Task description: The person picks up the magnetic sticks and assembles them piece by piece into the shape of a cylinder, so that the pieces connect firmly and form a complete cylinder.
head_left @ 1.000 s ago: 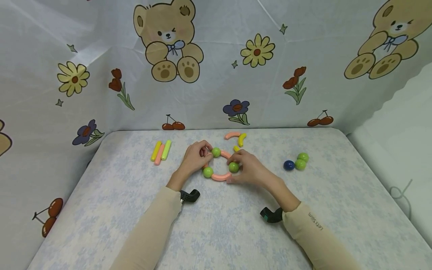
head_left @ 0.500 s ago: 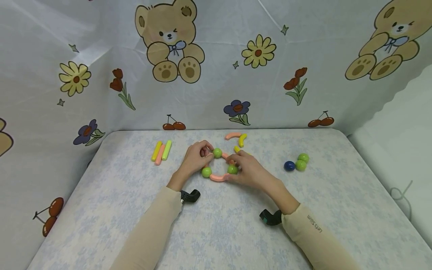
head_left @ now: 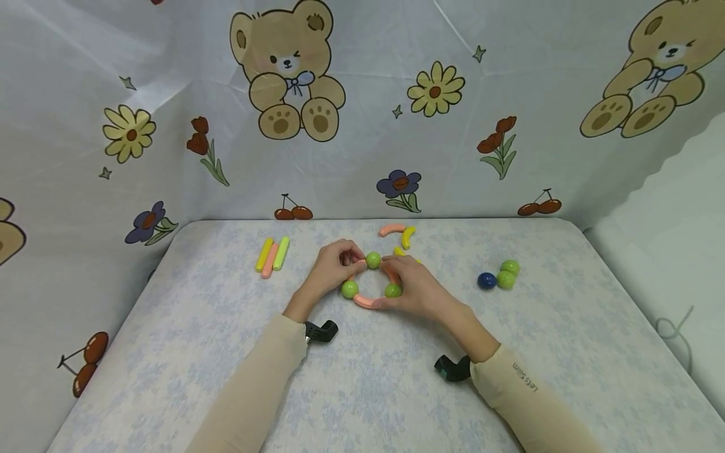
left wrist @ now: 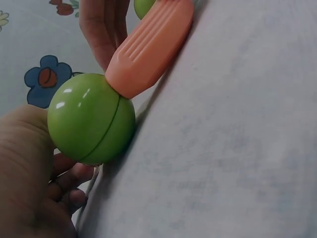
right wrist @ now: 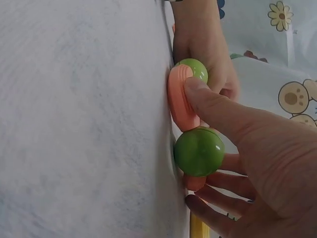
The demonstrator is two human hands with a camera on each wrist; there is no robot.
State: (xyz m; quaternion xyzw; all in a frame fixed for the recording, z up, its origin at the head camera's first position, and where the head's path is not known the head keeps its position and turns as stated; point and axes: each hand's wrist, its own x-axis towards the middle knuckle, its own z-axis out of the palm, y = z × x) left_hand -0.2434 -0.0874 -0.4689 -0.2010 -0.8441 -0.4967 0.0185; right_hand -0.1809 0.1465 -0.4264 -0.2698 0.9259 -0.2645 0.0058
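The coral-and-green ring (head_left: 364, 302) lies on the table (head_left: 374, 384), gripped at left by the left hand (head_left: 330, 267) and at right by the right hand (head_left: 419, 287). Farther right, a blue ball (head_left: 486, 281) lies beside two green balls (head_left: 506, 280).

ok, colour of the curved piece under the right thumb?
Curved piece: salmon pink, clearest in left wrist view.

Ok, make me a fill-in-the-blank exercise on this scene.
The ring between the left hand and right hand shows ____ green balls.
The ball beside the two loose green balls is ____.
The pink straight stick lies ____ two other straight sticks.
A loose pink curved stick lies beside a ____ curved stick.
Missing: three; blue; between; yellow.
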